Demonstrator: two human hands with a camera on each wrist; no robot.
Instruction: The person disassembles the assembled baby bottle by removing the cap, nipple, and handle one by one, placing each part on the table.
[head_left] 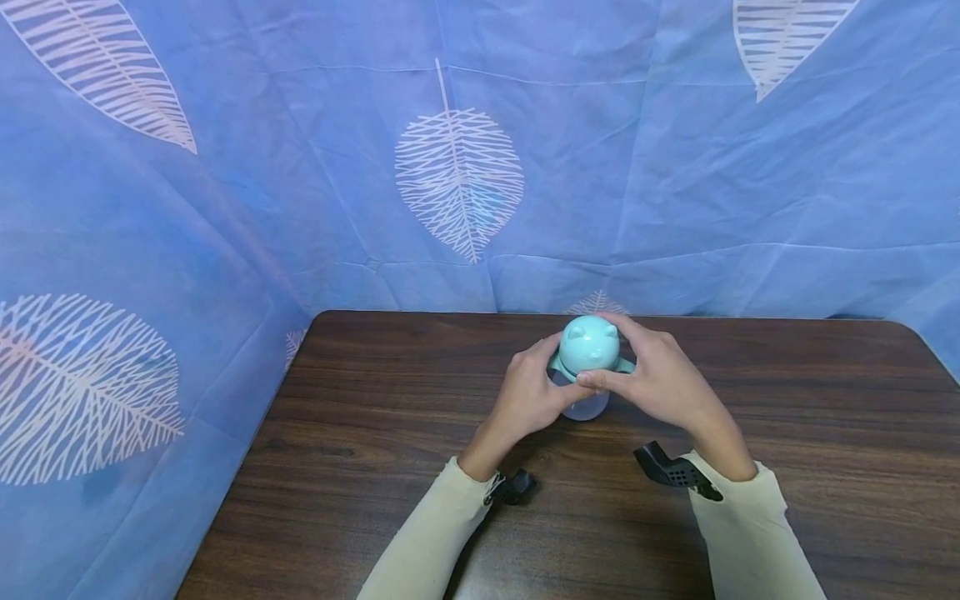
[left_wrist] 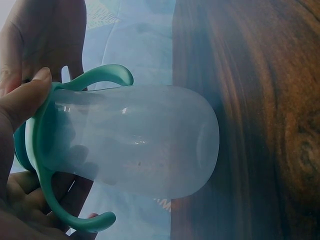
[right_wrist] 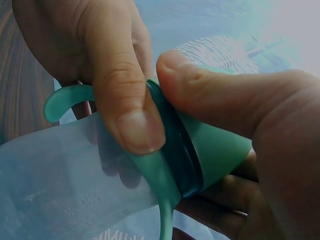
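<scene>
A translucent baby bottle [left_wrist: 135, 140] with two curved teal handles [left_wrist: 107, 75] stands at the far middle of the table in the head view, perhaps just off its surface; I cannot tell. Its rounded teal cap [head_left: 590, 343] has small ear-like bumps. My left hand [head_left: 531, 390] grips the bottle around its neck, thumb on the handle ring, fingers behind the clear wall. From the other side my right hand [head_left: 663, 375] grips the cap, its thumb close to the left thumb in the right wrist view. A darker teal collar [right_wrist: 182, 155] shows between the cap and the handle ring.
The dark wooden table [head_left: 360, 450] ends in a straight back edge just behind the bottle. Blue cloth [head_left: 562, 192] with white leaf prints hangs behind and to the left. Black wrist cameras [head_left: 675, 471] sit on both wrists, near the cream sleeves [head_left: 750, 533].
</scene>
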